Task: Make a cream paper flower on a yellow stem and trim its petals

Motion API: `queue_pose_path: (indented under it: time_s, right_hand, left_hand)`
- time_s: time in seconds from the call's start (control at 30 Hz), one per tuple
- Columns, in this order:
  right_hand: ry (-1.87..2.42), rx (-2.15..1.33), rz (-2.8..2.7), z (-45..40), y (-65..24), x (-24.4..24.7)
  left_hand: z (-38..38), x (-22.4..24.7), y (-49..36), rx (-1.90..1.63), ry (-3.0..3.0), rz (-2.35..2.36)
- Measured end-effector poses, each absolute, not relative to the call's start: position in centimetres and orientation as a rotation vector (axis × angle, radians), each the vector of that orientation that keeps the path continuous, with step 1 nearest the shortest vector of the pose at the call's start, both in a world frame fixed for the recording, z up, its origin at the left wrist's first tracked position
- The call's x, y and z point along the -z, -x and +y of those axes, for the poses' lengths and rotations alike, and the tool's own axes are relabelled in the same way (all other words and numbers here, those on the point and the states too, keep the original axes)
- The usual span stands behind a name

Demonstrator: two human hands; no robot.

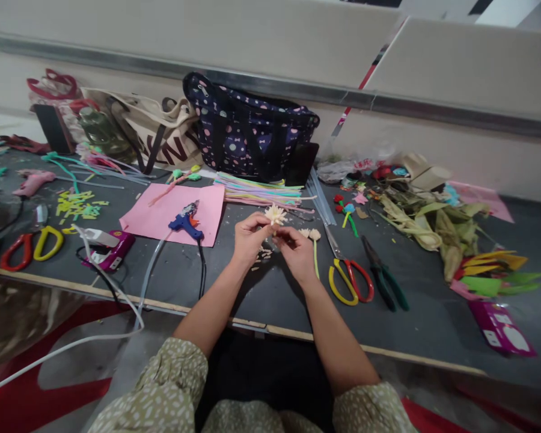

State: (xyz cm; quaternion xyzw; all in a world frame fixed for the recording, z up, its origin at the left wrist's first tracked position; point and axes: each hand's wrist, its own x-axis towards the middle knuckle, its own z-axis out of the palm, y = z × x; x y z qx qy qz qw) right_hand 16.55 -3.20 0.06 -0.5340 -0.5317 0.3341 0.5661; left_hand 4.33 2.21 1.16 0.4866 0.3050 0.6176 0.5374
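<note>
A cream-coloured craft flower with pointed petals is held up between my two hands over the dark table. My left hand pinches it from the left side. From the right, the fingers of my right hand close together just under the bloom; what exactly they grip there is hidden. Small cream offcuts lie on the table below my hands. Just beyond my right hand are more cream flowers, one on a green stem. Scissors with a yellow and a red handle rest to the right.
Pliers lie right of the scissors, near dried husks. Left of my hands, a blue glue gun rests on pink paper, its cord crossing the front edge. Pipe cleaners and a patterned bag are behind.
</note>
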Motion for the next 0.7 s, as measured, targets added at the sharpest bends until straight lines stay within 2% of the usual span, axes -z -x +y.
queue_pose_path:
  time_s: [0.2, 0.43, 0.7]
  right_hand:
    - [1.322, -0.531, -1.102, -3.5, -17.6, -1.0]
    - [1.196, -0.362, -0.99, -3.8, -18.1, -2.1]
    - [1.158, -0.462, -1.1, -3.7, -17.9, -2.8]
  left_hand:
    - [2.3, -1.1, -3.9, -1.622, -1.348, 0.822]
    - [2.3, -1.4, -3.9, -1.645, -1.55, 0.817]
    - [2.2, -1.2, -4.1, -1.557, -1.738, 0.841]
